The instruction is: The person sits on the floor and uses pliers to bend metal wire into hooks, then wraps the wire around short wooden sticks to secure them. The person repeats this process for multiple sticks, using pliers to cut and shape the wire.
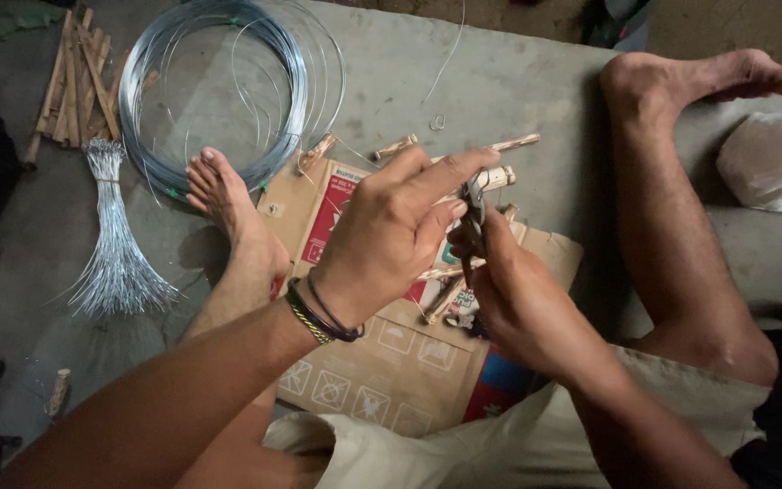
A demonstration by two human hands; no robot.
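Pliers [473,210], slim and dark grey metal, stand nearly upright between the two hands, above a flattened cardboard box [391,362] that lies on the concrete floor [518,81]. The right hand [518,290] is clenched around the handles from below, with the nose of the tool pointing up. The left hand [391,226] reaches in from the left, its forefinger stretched over the tip and its thumb pressed near the jaws; whether it pinches a bit of wire there cannot be told. Dark cord bracelets [323,317] circle the left wrist. Short wooden sticks [500,177] lie scattered on the cardboard behind the hands. Further left, a large coil of silvery wire [219,91] rests on the floor beside a tied bundle of cut wire lengths [115,244] and a stack of sticks [79,77]. A white plastic bag [776,158] sits at the right.
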